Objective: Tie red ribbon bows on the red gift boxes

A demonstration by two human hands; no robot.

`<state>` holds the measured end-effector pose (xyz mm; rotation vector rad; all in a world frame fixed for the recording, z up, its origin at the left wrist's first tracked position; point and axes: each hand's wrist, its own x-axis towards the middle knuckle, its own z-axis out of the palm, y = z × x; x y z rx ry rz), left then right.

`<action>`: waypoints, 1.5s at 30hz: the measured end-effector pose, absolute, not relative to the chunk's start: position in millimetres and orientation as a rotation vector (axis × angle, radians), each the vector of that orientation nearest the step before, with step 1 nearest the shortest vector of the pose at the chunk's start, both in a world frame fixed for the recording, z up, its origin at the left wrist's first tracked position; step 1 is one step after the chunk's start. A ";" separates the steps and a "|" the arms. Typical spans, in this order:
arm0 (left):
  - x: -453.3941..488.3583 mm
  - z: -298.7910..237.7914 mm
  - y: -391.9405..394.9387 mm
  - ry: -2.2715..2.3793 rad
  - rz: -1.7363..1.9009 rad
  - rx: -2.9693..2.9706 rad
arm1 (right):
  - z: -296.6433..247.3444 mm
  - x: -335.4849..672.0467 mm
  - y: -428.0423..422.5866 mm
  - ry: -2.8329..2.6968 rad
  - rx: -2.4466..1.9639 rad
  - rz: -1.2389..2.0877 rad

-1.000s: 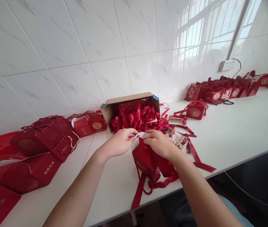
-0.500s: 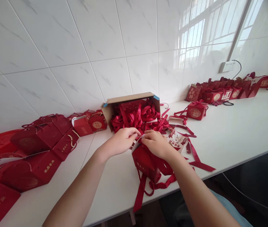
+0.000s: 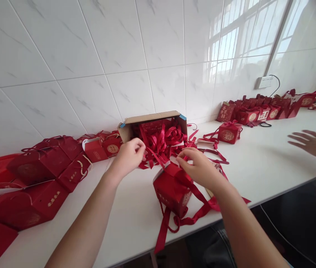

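A red gift box (image 3: 169, 191) with gold print stands near the table's front edge, a twisted red cord hanging down its side. Pinched between the thumb and fingers of my left hand (image 3: 131, 154) is a red ribbon (image 3: 158, 158), drawn taut from the top of the box toward the upper left. Just right of the box top, my right hand (image 3: 195, 163) hovers with loosely bent fingers and thumb apart, holding nothing I can see. More ribbon drapes across the box and trails right and down over the table edge.
Behind stands a cardboard box (image 3: 152, 120) on its side, filled with red ribbons. Red boxes (image 3: 43, 160) are stacked at left, and more (image 3: 248, 115) line the wall at right. One small box (image 3: 228, 133) sits nearer. Another person's hand (image 3: 311, 145) is spread over the table.
My left hand has moved up and left, pulling the ribbon away from the box top. The right hand has lifted off the box slightly rightward. Another person's hand has appeared at right.
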<state>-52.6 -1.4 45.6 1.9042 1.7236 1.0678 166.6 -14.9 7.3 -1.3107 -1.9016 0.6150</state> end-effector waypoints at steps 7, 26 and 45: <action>-61.9 74.6 -6.8 1.251 1.448 1.361 | 9.2 217.3 -27.9 -2.146 -1.557 0.862; -83.1 80.1 1.2 1.166 1.769 1.205 | 19.2 237.3 -29.3 -1.629 -0.963 1.487; -64.2 98.4 -30.7 0.996 1.717 1.350 | 27.7 222.8 -22.2 -1.025 -0.571 1.260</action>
